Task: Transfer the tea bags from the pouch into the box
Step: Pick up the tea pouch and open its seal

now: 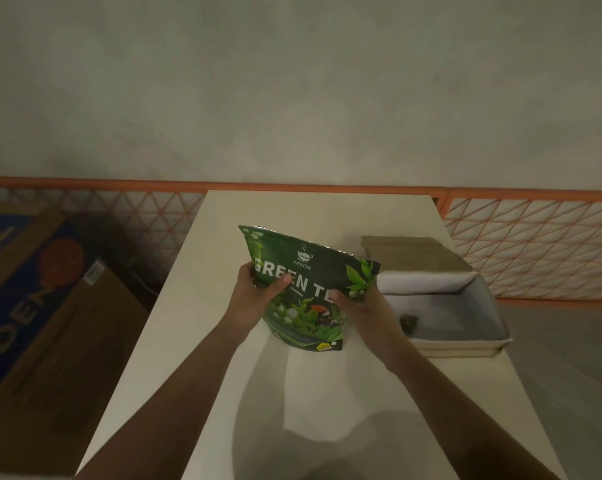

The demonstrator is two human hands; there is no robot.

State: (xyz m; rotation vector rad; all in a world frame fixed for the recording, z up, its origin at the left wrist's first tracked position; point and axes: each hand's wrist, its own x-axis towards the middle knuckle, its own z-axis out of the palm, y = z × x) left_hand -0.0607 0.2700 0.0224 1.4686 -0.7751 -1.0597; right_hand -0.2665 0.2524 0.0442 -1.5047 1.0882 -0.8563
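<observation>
Both hands hold the pouch [303, 289] between them. The left hand [254, 292] clasps its left edge, thumb pressed flat across the printed front and fingers curled behind. The right hand [356, 304] grips the right edge lower down, thumb on the front. That two-sided grip keeps the pouch upright just above the bench [195, 341], its top tipped a little leftward and away. This looks like steadying it so the mouth can be opened or reached into. Whether the top seal is already open cannot be told from here.

Just right of the grip, touching or nearly behind the pouch's right corner, stands the box [465, 344], pale-lined and open, its lid [413, 254] lying back on the far side. One small dark item, probably a tea bag [409, 321], lies on its floor, so the transfer seems barely begun.

Well left of the grip, beyond the bench, sits a large cardboard carton [50, 323]. An orange lattice fence [534, 244] runs behind.
</observation>
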